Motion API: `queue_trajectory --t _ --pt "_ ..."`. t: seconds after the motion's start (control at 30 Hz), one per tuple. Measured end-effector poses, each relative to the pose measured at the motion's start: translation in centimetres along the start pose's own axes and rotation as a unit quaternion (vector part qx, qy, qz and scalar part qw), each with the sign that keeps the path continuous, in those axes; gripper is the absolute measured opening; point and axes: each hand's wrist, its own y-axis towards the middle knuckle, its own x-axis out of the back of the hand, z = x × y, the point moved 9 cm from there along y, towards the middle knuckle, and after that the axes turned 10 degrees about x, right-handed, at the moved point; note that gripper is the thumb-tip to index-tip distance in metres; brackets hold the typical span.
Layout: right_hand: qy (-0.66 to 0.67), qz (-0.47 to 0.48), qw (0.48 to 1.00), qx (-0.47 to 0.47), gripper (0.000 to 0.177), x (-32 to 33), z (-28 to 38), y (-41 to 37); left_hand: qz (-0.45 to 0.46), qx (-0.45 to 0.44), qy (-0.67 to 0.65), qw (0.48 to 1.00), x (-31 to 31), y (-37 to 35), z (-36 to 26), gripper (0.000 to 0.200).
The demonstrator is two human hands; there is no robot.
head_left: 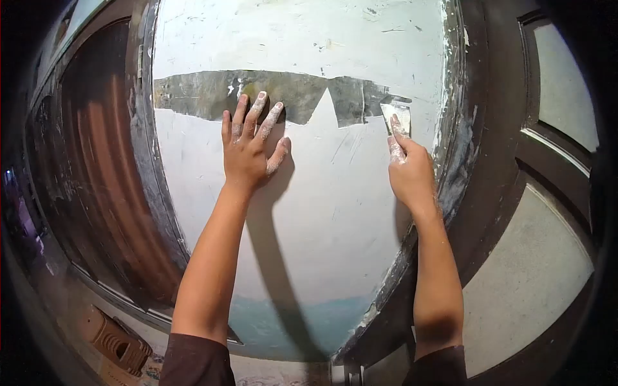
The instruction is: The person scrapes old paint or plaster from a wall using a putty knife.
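Note:
A wall panel [322, 206] with pale, flaking paint fills the middle of the view. Across it runs a bare grey strip [193, 91] with ragged edges, and a pointed piece of pale coating [327, 112] juts up into it. My left hand [251, 145] lies against the wall with fingers spread, its fingertips over the grey strip. White dust covers those fingers. My right hand [410, 164] grips a putty knife [396, 116], whose broad blade meets the wall at the strip's right end. The knife's handle is mostly hidden by my fingers.
Dark wooden frames border the panel on both sides. To the right is a brown door with pale panels [528, 276]; to the left, a dark frame with a reddish-brown curtain [106, 135]. Stacked brown plastic stools [116, 338] stand at lower left.

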Motion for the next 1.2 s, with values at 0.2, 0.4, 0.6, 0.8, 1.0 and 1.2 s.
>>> queue_trajectory --t 0.2,0.4,0.6,0.8,1.0,1.2 --pt "-0.027 -0.020 0.999 0.009 0.036 0.4 0.7 0.4 0.001 0.003 -0.006 1.000 0.1 0.1 -0.1 0.059" --pt "0.012 -0.020 1.000 0.002 0.036 -0.3 -0.2 0.4 0.001 0.004 -0.007 1.000 0.3 0.1 -0.1 0.059" --pt "0.006 -0.023 1.000 0.018 0.031 -0.2 -0.3 0.1 -0.001 0.005 -0.011 1.000 0.3 0.0 -0.2 0.060" --pt "-0.007 -0.026 1.000 0.000 0.029 0.4 0.4 0.2 0.007 0.008 -0.015 1.000 0.0 0.0 -0.1 0.059" --pt "0.015 -0.038 0.999 0.015 0.030 0.0 -0.2 0.4 0.000 0.005 -0.006 1.000 0.2 0.0 -0.1 0.059" --pt "0.009 -0.052 0.998 0.035 0.031 0.4 0.8 0.3 0.002 0.012 -0.014 1.000 0.2 0.1 0.0 0.058"
